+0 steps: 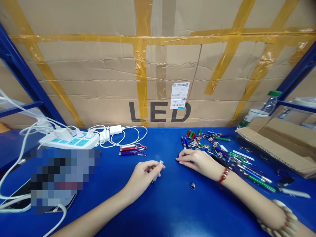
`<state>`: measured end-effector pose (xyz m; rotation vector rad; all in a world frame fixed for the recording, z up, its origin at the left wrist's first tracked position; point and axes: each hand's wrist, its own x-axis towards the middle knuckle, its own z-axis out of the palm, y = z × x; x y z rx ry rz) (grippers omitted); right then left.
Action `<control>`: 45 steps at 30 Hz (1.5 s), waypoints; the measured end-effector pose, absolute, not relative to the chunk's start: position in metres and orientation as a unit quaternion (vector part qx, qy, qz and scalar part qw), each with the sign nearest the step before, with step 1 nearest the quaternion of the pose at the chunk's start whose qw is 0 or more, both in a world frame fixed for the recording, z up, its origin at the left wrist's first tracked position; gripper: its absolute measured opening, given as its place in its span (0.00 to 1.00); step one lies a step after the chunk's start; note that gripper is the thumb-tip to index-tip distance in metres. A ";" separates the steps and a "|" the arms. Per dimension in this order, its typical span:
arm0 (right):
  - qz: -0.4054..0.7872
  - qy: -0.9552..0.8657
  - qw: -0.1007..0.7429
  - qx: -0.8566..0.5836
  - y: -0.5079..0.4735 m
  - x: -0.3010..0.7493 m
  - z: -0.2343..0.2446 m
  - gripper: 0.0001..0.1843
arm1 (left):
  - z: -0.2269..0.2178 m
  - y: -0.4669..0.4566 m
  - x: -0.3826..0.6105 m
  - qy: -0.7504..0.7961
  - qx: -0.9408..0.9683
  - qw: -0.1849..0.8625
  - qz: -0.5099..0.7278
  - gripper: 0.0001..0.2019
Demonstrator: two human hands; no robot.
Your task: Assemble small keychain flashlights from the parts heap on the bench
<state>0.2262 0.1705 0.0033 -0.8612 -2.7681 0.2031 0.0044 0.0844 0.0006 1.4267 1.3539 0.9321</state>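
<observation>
My left hand (148, 174) is closed over the blue table, its thumb and fingers pinching a small silver metal tube (161, 162). One end shows above the fingertips, a darker end below, and the middle is hidden. To the right, my right hand (195, 159) rests low at the table beside a pile of parts, its fingers drawn together; what they pinch, if anything, is too small to make out. Between my forearms lies a small shiny metal piece (192, 186). Beyond my left hand, a purple keychain flashlight (127, 153) and a red keychain flashlight (127, 148) lie with carabiner clips, beside a silver one.
Loose flashlight bodies, clips and metal bits form a pile (222, 151) at right, near an open cardboard box (278, 141). A white marker-like stick (293, 192) lies nearby. At left stand a power strip (71, 141) and cables. A large taped carton (111, 72) closes the back.
</observation>
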 end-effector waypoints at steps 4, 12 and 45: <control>0.079 -0.945 0.127 -0.292 0.170 0.226 0.003 0.16 | 0.002 0.084 0.005 0.552 0.576 0.469 0.378 0.23; 0.112 -0.942 0.145 -0.282 0.170 0.223 0.002 0.15 | 0.003 0.082 0.005 0.544 0.571 0.479 0.384 0.24; 0.091 -0.891 0.254 -0.366 0.156 0.210 -0.001 0.09 | -0.007 0.083 0.003 0.486 0.643 0.437 0.400 0.11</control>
